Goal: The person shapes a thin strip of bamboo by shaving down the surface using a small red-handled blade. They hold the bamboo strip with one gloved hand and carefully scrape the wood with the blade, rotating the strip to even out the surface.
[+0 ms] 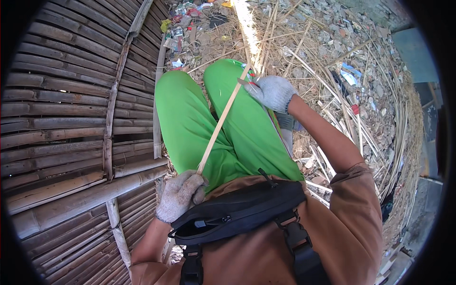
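Note:
A thin pale bamboo strip (221, 121) runs slantwise across my lap, over green trousers (190, 123). My left hand (180, 194), in a grey knit glove, grips the strip's near end by my waist. My right hand (271, 92), gloved the same way, is closed on a knife (247, 83) whose small blade meets the strip's far part above my right knee. Beyond the knife the strip continues as a bright sunlit length (247, 23) out over the ground.
A platform of dark bamboo slats (71, 118) fills the left side. Loose bamboo slivers (342, 109), stones and bits of litter (183, 19) cover the ground ahead and to the right. A black waist bag (237, 211) hangs on my chest.

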The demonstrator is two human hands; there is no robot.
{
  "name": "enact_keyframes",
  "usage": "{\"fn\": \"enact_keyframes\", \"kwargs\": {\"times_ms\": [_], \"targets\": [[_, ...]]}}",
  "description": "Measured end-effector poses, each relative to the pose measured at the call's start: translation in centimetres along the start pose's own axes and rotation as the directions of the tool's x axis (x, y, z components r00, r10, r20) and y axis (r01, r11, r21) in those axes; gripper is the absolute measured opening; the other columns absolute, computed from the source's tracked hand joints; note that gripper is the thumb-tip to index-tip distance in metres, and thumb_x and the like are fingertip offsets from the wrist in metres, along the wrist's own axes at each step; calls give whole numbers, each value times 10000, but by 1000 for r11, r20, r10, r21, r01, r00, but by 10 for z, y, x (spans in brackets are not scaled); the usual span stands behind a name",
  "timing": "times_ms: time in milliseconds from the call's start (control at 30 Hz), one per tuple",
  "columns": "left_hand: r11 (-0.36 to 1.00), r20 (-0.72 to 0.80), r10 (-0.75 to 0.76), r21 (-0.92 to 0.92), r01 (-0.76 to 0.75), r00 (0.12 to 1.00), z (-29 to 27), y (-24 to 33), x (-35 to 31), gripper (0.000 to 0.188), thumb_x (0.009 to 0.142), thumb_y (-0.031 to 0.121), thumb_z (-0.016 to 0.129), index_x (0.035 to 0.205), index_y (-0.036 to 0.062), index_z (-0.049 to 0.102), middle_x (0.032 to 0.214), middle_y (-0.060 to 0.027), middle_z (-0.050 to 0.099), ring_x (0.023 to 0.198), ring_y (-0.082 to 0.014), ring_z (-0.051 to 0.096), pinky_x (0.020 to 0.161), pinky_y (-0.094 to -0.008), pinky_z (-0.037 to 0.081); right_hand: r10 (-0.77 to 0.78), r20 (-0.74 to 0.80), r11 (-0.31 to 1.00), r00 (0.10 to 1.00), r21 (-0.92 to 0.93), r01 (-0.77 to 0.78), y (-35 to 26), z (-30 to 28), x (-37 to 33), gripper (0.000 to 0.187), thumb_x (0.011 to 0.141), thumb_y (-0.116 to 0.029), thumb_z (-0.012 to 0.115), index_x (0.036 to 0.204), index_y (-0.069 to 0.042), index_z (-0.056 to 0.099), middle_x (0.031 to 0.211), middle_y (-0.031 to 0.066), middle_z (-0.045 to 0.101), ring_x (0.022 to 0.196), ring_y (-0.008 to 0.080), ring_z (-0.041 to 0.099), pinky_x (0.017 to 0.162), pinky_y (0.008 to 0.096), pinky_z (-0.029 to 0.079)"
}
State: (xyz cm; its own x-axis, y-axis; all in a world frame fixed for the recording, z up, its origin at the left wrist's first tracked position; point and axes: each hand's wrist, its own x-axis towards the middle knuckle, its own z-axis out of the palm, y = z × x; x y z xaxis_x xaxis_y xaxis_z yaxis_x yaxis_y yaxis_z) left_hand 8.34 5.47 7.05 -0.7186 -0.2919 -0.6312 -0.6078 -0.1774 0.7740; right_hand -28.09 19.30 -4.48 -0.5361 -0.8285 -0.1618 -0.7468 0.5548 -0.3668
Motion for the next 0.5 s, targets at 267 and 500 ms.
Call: {"fn": "enact_keyframes", "kwargs": {"times_ms": [267,500], "targets": [[997,0,-37,-62,37,999,1,-13,23,308,1109,294,565,1095,9,682,670,-29,591,501,-96,498,474,-258,375,-39,34,999,999,-18,40,-15,-13,-10,796,1062,-719,356,938,-61,788,900,253,763,874,455,758,822,569,604],[999,-28,-42,-26,41,999,20,18,58,313,1080,330,600,1045,33,692,625,1,553,396,-94,411,375,-265,302,-19,68,1000,998,-11,20,-15,-16,-6,772,1059,-701,377,949,-72,810,902,253,765,874,452,762,817,565,609]]}}
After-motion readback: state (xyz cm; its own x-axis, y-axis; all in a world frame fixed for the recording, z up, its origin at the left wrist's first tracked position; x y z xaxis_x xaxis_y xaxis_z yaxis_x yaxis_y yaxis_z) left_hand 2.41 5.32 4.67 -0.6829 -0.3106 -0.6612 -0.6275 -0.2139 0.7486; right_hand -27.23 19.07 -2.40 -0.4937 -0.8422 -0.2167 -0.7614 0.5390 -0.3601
